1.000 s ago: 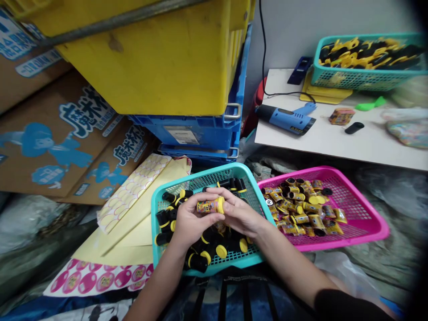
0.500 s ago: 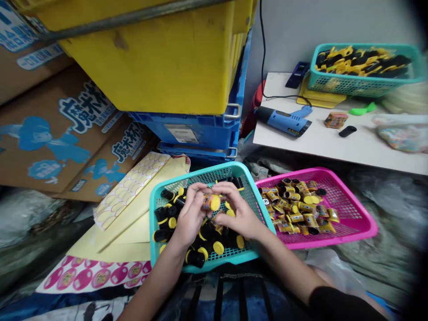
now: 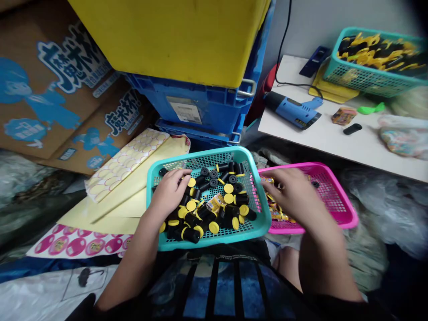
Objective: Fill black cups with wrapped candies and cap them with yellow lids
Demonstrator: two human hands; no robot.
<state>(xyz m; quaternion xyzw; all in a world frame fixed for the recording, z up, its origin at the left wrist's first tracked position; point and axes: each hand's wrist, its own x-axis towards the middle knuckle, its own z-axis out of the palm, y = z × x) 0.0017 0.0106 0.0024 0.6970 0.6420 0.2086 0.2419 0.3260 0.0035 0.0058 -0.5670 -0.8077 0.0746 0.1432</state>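
Observation:
My left hand is in the left part of the teal basket, fingers curled at a small black bottle with a yellow cap. Around it lie several more such bottles, and a printed wrapper piece rests among them. Over the pink basket is my right hand, slightly blurred. Its thumb and fingers are apart, and I see nothing held between them. Beneath it, wrapped yellow bottles lie partly hidden by the hand.
A yellow crate stands on blue crates ahead. On the white table are a blue heat gun with a cord and another teal basket of yellow and black parts. Cartons and patterned sheets lie left.
My hands have parted. The wrapped bottle held between them has left them, my right hand has moved right over the pink basket, and my left hand has moved left and down onto the black bottles.

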